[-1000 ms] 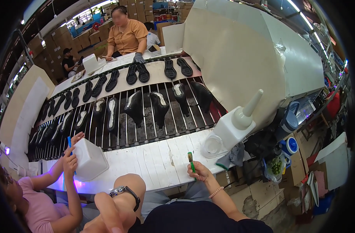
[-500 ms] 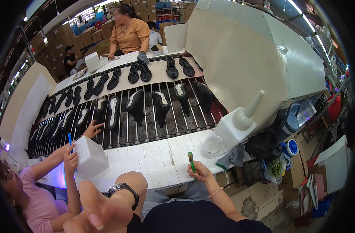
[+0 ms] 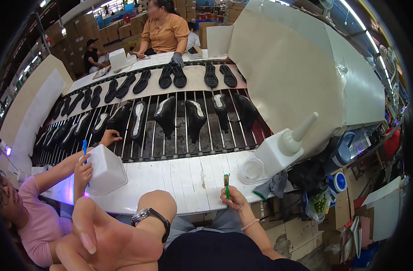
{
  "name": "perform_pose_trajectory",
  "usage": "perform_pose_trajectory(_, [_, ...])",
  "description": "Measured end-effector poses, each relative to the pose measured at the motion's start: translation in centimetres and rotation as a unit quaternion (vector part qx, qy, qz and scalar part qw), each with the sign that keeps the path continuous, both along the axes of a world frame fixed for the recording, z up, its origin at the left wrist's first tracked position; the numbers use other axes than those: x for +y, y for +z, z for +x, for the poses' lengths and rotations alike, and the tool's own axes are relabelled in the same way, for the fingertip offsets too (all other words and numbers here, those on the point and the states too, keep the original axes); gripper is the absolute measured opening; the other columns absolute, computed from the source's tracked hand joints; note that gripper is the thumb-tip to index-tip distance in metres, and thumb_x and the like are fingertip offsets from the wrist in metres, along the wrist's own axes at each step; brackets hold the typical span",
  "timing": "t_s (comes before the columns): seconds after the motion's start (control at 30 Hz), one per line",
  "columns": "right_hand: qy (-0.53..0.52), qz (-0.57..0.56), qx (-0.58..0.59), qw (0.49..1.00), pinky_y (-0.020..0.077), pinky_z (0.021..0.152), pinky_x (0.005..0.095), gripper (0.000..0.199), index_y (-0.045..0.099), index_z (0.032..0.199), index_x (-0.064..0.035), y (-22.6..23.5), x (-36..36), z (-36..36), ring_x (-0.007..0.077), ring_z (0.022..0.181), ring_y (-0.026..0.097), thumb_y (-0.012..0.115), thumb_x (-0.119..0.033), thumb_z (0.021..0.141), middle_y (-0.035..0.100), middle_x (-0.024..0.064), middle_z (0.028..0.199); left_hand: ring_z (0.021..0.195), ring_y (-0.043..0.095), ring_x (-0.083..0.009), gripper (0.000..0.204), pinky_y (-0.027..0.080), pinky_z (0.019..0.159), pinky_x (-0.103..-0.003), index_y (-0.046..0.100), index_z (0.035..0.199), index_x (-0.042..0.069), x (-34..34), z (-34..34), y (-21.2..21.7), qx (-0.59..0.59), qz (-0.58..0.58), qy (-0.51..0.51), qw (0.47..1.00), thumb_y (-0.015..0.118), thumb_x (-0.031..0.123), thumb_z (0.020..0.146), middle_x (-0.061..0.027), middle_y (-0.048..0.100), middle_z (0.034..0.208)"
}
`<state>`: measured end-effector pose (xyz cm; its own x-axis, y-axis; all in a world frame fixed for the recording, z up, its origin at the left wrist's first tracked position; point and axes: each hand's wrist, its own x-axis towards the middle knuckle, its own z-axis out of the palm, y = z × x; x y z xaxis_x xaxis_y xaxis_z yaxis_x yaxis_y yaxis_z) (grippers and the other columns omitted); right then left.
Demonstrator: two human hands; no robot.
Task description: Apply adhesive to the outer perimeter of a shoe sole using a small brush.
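Observation:
My left hand [image 3: 109,237] is raised close to the camera, its fingers loosely bent and apart with nothing in them; a black-strapped watch [image 3: 151,219] is on that wrist. My right hand [image 3: 235,198] pinches a slim green-handled brush [image 3: 227,185], held upright over the front edge of the white table [image 3: 179,171]. Beyond the table, black shoe uppers [image 3: 195,118] rest bottom-up on the metal rods of a conveyor, several showing white bottoms. Black shoe soles [image 3: 211,77] lie along the strip behind them. To the right of my brush stands a white bottle [image 3: 276,149] with a cone-shaped nozzle.
At left, a co-worker in pink [image 3: 37,217] holds a blue stick [image 3: 85,149] by a white plastic container [image 3: 105,171] and reaches to the conveyor. Another person in orange [image 3: 165,34] works across it. A large pale hood [image 3: 301,67] covers the right end. A grey cloth [image 3: 272,186] lies beside the bottle.
The view has shifted slightly. My left hand has moved a little left; my right still holds the brush. The co-worker's reaching fingers have curled, and the upper near them shows less white.

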<state>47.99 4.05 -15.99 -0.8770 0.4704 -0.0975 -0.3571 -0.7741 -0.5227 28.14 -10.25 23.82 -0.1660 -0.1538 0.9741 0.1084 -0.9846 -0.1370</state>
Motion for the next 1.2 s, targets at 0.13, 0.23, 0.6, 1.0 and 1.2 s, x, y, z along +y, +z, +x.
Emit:
perform_pose_trajectory(0.13, [0.003,-0.005,-0.011,1.000,0.0325,0.044,0.0211,0.035,0.060,0.092,-0.0009,-0.1,0.0,0.1,0.0080,0.048,0.042,0.056,-0.035,0.097,0.056,0.0051,0.070,0.099,0.045,0.0044,0.010,0.024,0.100,-0.039,0.073,0.092,0.047,-1.1,-0.8,0.1,-0.023,-0.057,0.068,0.996,0.070,0.042,0.084,0.0236,0.047,0.097])
perform_pose_trajectory(0.23, [0.001,-0.007,-0.005,1.000,0.0329,0.044,0.0209,0.034,0.060,0.093,-0.0010,0.1,-0.1,0.2,0.0081,0.048,0.043,0.057,-0.035,0.097,0.056,0.0058,0.071,0.097,0.047,0.0047,0.012,0.024,0.101,-0.039,0.069,0.087,0.040,-1.4,-0.8,-0.5,-0.046,-0.052,-0.002,0.998,0.077,0.038,0.078,0.0260,0.050,0.094])
perform_pose_trajectory(0.6, [-0.026,-0.002,0.019,0.999,0.0350,0.045,0.0217,0.033,0.061,0.094,-0.0014,-1.2,1.0,3.0,0.0091,0.049,0.045,0.061,-0.034,0.094,0.060,0.0077,0.077,0.095,0.057,-0.0057,0.010,0.025,0.098,-0.037,0.063,0.088,0.021,4.3,-0.3,-1.6,-0.001,-0.149,-0.212,0.966,0.071,0.019,0.083,0.0130,0.065,0.090])
perform_pose_trajectory(1.0, [-0.016,-0.029,-0.013,0.999,0.0337,0.044,0.0229,0.032,0.061,0.096,-0.0051,-3.5,0.0,1.3,0.0097,0.049,0.043,0.059,-0.036,0.096,0.059,0.0041,0.079,0.118,0.057,-0.0308,0.055,0.048,0.102,-0.044,0.038,0.129,-0.008,1.1,3.6,-0.8,-0.096,-0.192,-0.605,0.767,0.057,0.033,0.097,-0.0254,0.062,0.113])
perform_pose_trajectory(1.2, [0.002,-0.014,0.006,1.000,0.0324,0.042,0.0221,0.029,0.058,0.094,-0.0079,-3.7,0.9,1.4,0.0095,0.048,0.041,0.057,-0.037,0.096,0.058,0.0041,0.078,0.125,0.050,-0.0396,0.085,0.046,0.103,-0.045,0.014,0.136,-0.021,5.8,4.0,-1.2,0.016,0.036,-0.479,0.877,0.042,0.049,0.099,-0.0378,0.056,0.115])
